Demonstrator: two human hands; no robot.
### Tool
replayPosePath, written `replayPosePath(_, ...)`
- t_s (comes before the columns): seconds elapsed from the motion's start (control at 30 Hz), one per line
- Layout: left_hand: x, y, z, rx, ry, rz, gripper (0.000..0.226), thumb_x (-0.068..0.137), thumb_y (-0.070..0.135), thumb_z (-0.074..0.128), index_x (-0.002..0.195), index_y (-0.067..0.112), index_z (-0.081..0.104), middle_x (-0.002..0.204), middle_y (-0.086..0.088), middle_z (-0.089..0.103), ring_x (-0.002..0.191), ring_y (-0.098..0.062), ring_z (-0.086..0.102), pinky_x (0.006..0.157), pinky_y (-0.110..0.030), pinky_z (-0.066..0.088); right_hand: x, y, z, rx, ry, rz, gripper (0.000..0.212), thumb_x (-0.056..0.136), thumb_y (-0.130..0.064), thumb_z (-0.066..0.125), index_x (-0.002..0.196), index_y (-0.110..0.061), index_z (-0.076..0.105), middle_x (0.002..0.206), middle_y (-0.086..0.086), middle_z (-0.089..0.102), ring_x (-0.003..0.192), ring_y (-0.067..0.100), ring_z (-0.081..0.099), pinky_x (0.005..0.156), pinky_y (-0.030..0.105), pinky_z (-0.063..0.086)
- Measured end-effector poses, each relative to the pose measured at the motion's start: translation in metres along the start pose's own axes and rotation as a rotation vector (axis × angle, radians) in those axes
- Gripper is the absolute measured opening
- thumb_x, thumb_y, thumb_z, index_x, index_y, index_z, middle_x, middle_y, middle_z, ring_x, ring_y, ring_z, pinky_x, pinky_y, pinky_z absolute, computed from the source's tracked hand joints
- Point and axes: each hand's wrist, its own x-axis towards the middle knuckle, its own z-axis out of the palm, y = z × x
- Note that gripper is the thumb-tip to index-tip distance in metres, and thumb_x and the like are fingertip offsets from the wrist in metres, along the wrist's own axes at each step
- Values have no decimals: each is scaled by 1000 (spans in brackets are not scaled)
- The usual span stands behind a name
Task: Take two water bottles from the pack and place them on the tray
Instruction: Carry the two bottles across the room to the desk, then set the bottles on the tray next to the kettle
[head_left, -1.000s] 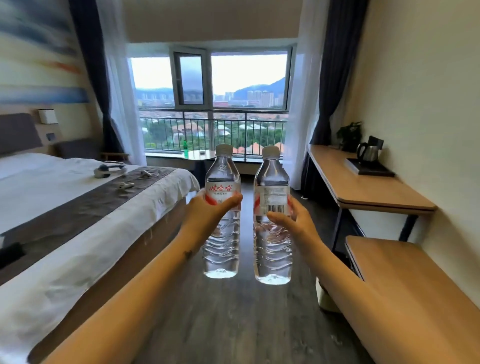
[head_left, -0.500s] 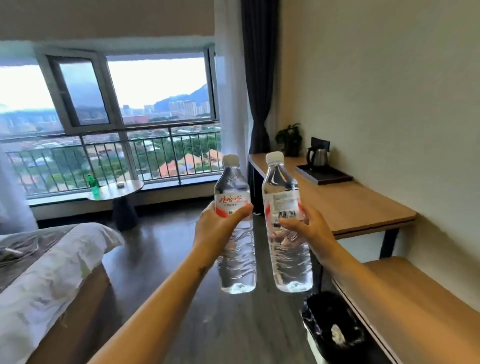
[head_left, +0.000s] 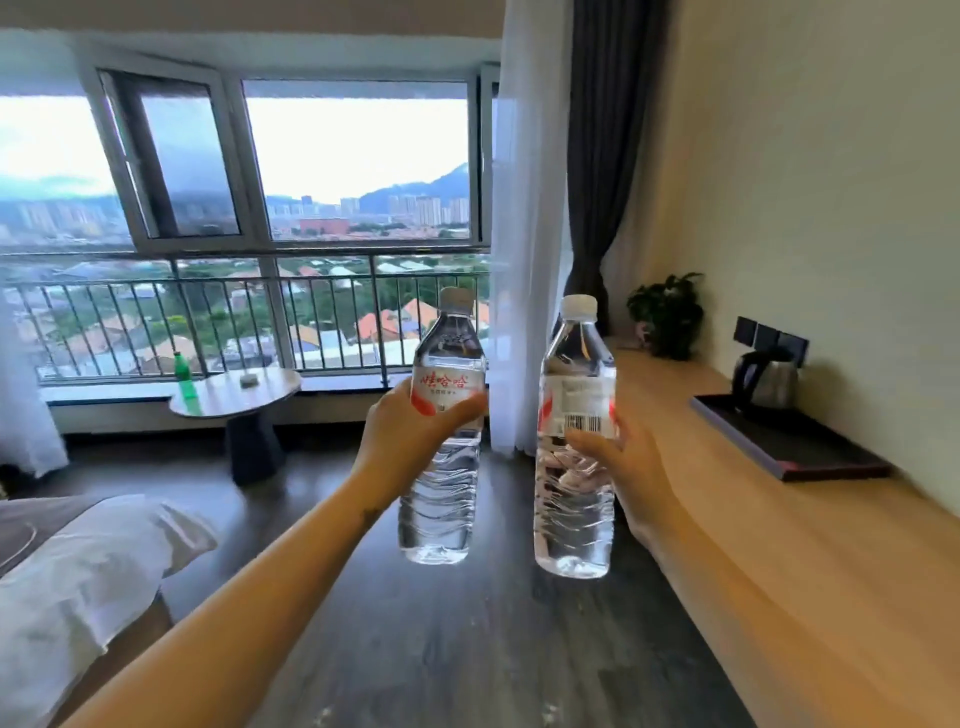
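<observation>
I hold two clear water bottles upright in front of me, above the dark floor. My left hand (head_left: 410, 431) grips the left bottle (head_left: 441, 499) around its red-and-white label. My right hand (head_left: 618, 462) grips the right bottle (head_left: 574, 519) just below its barcode label. Both have white caps. The dark tray (head_left: 810, 457) lies on the wooden desk at the right, beyond and to the right of my right hand, with a kettle (head_left: 769, 376) standing at its far end. The pack is out of sight.
The long wooden desk (head_left: 779, 571) runs along the right wall, with a potted plant (head_left: 667, 317) at its far end. A small round table (head_left: 244, 395) with a green bottle (head_left: 183, 375) stands by the window. The bed corner (head_left: 78, 571) is at the lower left.
My view has moved forward and turned right, so the desk and tray are much closer and larger. Both hands still carry the bottles, now slightly further apart.
</observation>
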Motion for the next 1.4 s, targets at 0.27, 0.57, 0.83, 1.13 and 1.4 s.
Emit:
replayPosePath(0.27, 246, -104, 99, -87, -100, 21, 43, 65, 54, 71, 93, 23, 59, 84, 3, 68, 77, -14, 64, 63, -24, 49, 221, 127, -29, -26, 112, 51, 49, 53, -35, 71, 98, -19, 62, 71, -7, 74, 65, 12, 69, 57, 28, 54)
replayPosePath(0.57, 426, -59, 381, -315, -576, 160, 38, 59, 59, 71, 85, 33, 64, 79, 13, 69, 72, 1, 65, 63, -13, 49, 334, 185, -230, -287, 571, 132, 42, 57, -36, 71, 97, -28, 61, 74, -8, 74, 63, 6, 69, 52, 21, 56)
replayPosePath(0.83, 465, -18, 650, -368, -1026, 279, 49, 63, 55, 73, 98, 26, 57, 87, 8, 70, 76, -3, 68, 65, -17, 54, 350, 259, -439, -429, 905, 211, 43, 60, -36, 73, 100, -32, 58, 86, -11, 74, 77, 2, 70, 53, 10, 52)
replayPosePath(1.13, 490, -18, 864, -266, -1245, 369, 63, 56, 52, 79, 106, 22, 56, 95, 6, 70, 85, -7, 66, 72, -23, 55, 367, 334, -574, -472, 1103, 429, 56, 53, -35, 82, 99, -45, 52, 97, -14, 69, 88, 1, 67, 66, 18, 56)
replayPosePath(1.4, 472, -22, 997, -187, -1372, 415, 76, 49, 50, 84, 113, 25, 53, 106, 6, 68, 90, -10, 58, 76, -24, 43, 362, 386, -657, -563, 1259, 677, 74, 55, -8, 86, 114, -20, 45, 111, 29, 61, 103, 40, 61, 91, 57, 49)
